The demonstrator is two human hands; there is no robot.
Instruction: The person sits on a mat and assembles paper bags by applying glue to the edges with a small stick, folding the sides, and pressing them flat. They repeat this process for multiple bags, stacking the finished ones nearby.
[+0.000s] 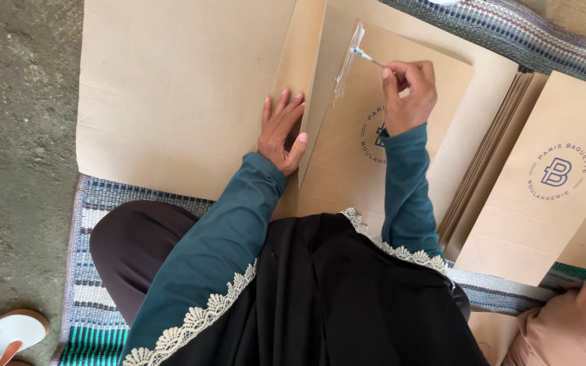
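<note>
Your left hand (281, 133) sits near the centre of the frame, palm down and flat, fingers spread slightly and pointing toward the top of the frame, thumb angled out to the right. Your left forearm, in a teal sleeve, runs down and left toward the lower middle. Your right hand (408, 93) is higher, in the upper right of centre, fingers curled into a pinch, knuckles up. Its teal-sleeved forearm drops almost straight down the frame.

A striped woven mat (96, 224) covers the concrete floor (15, 135) from 7 to 1 o'clock. A white sandal (5, 332) lies at 8 o'clock. At 3 o'clock, a stack of printed paper bags (544, 196) rests.
</note>
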